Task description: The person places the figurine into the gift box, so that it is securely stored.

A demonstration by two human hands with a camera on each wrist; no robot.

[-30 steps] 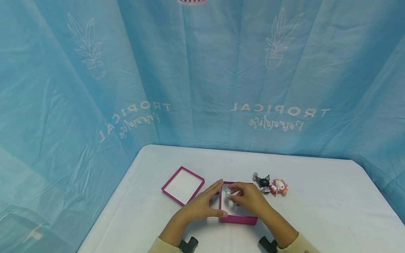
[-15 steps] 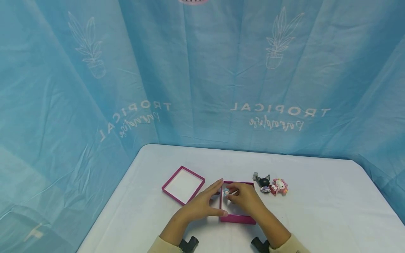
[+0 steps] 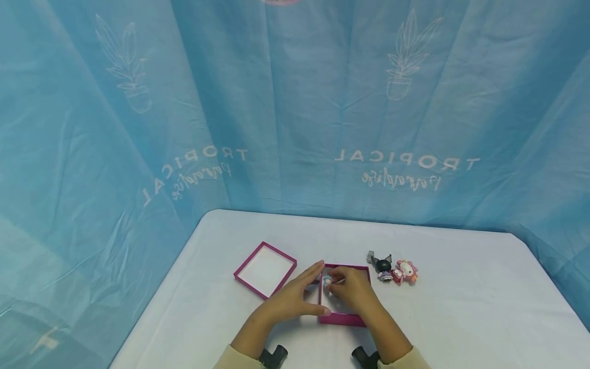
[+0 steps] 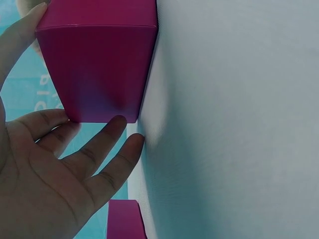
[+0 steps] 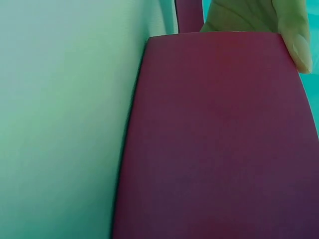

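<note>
In the head view, a small blue-topped figurine (image 3: 327, 281) is pinched between the thumb and fingers of the right hand (image 3: 354, 291), inside the open magenta box (image 3: 342, 320) near its left wall. The left hand (image 3: 288, 301) grips the box's left side, thumb at the front corner and fingertips at the back. The left wrist view has the left hand (image 4: 55, 174) spread across the box's side (image 4: 99, 74), its fingertips at the edges. In the right wrist view the box's front wall (image 5: 219, 139) fills much of the frame, and the right hand cannot be seen.
A square magenta-rimmed tray or lid with a white inside (image 3: 266, 270) lies left of the box. Right of the box lie a black-headed figurine (image 3: 383, 265) and pink and red figurines (image 3: 407, 270). A blue curtain (image 3: 295, 113) hangs behind the white table (image 3: 461, 287).
The right hand and the pinched figurine have moved slightly left, closer to the box's left wall, and the right forearm has swung left. The left hand keeps its grip on the box.
</note>
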